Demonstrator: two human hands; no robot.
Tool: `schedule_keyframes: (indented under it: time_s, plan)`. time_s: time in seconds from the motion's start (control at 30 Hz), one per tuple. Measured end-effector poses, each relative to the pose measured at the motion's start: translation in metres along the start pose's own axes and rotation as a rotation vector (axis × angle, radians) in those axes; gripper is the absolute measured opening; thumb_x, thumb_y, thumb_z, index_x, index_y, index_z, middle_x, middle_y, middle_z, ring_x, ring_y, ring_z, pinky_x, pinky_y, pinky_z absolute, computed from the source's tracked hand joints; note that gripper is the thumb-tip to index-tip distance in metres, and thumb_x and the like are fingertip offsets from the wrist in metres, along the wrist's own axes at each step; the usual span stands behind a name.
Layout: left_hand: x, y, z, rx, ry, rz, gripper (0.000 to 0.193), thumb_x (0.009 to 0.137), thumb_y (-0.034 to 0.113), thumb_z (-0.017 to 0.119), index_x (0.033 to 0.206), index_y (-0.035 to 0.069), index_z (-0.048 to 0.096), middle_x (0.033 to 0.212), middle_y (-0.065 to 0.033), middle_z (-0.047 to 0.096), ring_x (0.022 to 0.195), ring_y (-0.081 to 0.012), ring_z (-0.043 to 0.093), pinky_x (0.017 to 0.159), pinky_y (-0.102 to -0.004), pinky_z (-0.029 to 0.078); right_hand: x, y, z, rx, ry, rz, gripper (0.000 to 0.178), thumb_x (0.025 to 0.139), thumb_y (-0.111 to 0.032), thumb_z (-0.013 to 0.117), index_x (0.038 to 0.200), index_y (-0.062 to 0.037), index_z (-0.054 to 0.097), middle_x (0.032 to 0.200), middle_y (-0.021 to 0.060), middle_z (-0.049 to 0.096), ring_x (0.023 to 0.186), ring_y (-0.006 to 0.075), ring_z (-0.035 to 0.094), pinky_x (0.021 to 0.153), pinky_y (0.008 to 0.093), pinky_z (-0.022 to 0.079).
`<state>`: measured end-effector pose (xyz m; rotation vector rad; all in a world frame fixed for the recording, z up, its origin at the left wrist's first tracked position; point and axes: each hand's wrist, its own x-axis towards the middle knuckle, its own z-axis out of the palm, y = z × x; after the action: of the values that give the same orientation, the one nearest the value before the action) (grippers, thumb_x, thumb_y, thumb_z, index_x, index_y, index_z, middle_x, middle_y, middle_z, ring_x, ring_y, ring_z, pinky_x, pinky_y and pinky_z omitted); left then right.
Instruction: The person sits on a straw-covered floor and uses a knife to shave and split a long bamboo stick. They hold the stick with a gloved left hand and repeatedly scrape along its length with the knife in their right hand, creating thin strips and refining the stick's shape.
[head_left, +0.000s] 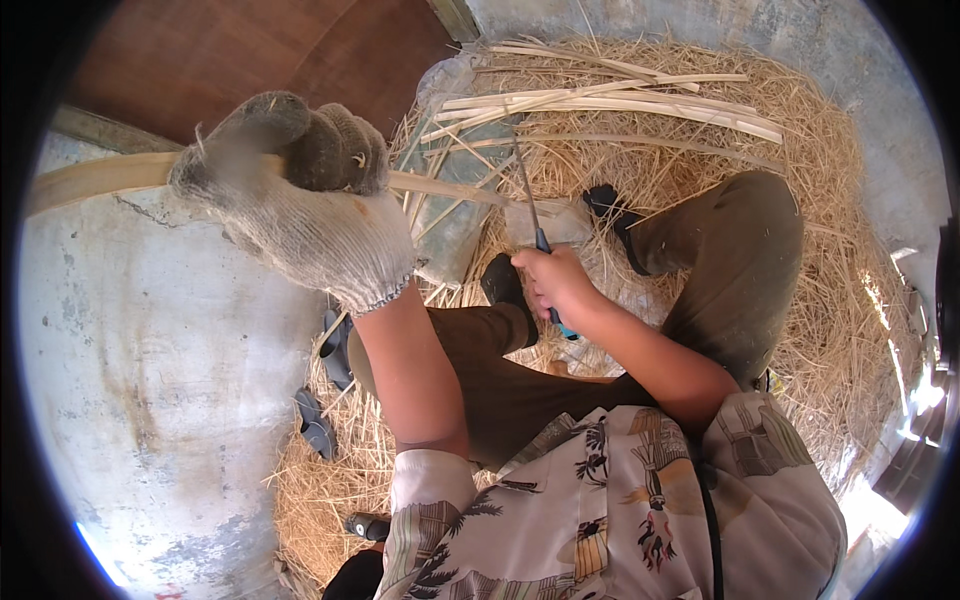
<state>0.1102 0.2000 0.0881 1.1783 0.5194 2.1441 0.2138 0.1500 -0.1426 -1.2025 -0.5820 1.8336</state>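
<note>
My left hand (300, 190), in a dirty knitted work glove, is raised at the upper left with its fingers wrapped round a long flat pale strip of bamboo or wood (105, 180). One part of the strip runs left past the wall; the other sticks out beyond my wrist toward the middle. My bare right hand (558, 282) grips a knife (527, 190) by its dark handle with a teal end. The thin blade points up and away, its tip near the far strips. Between blade and held strip, contact is hard to tell.
Several split strips (640, 104) lie across a heap of straw-like shavings (800, 330). Under them is a greenish sheet (475, 165). My bent legs frame the work spot. Dark sandals (316, 424) lie by the stained left wall (180, 350); a brown panel (270, 60) stands beyond the glove.
</note>
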Motion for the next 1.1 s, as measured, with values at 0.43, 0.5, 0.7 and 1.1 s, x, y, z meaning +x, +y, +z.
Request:
schedule_keyframes:
  time_s: [0.43, 0.5, 0.7, 1.1]
  plan:
    - [-0.008, -0.004, 0.002, 0.019, -0.052, -0.007, 0.054, 0.098, 0.059, 0.056, 0.077, 0.01, 0.061, 0.053, 0.0055, 0.027, 0.041, -0.0082, 0.026, 0.034, -0.0256, 0.026, -0.014, -0.008, 0.004, 0.189, -0.153, 0.226, 0.038, 0.09, -0.02, 0.062, 0.059, -0.014, 0.042, 0.05, -0.0046, 0.036, 0.04, 0.0102, 0.032, 0.042, 0.0333, 0.027]
    - [-0.009, -0.005, 0.005, 0.021, -0.046, -0.008, 0.054, 0.098, 0.06, 0.055, 0.075, 0.011, 0.059, 0.053, 0.0054, 0.027, 0.041, -0.0083, 0.026, 0.033, -0.0255, 0.026, -0.02, -0.002, 0.012, -0.19, 0.154, -0.37, 0.03, 0.088, -0.017, 0.064, 0.062, -0.0059, 0.052, 0.054, -0.0003, 0.048, 0.047, 0.011, 0.042, 0.047, 0.0358, 0.033]
    - [-0.005, -0.005, 0.007, 0.041, -0.022, -0.011, 0.056, 0.098, 0.061, 0.055, 0.07, 0.012, 0.054, 0.052, 0.0052, 0.025, 0.04, -0.0087, 0.025, 0.033, -0.0252, 0.025, 0.046, 0.039, -0.027, -0.044, -0.055, 0.361, 0.028, 0.084, -0.022, 0.067, 0.065, -0.0056, 0.053, 0.058, 0.003, 0.048, 0.043, 0.0167, 0.045, 0.043, 0.0385, 0.036]
    - [0.012, -0.002, -0.011, -0.015, 0.015, -0.117, 0.051, 0.097, 0.056, 0.058, 0.072, 0.012, 0.059, 0.052, 0.0048, 0.027, 0.038, -0.0096, 0.025, 0.032, -0.0255, 0.025, 0.047, 0.047, -0.028, -0.4, 0.191, -0.223, 0.034, 0.088, -0.023, 0.065, 0.062, -0.0057, 0.052, 0.053, -0.0006, 0.046, 0.043, 0.0121, 0.041, 0.044, 0.0359, 0.033]
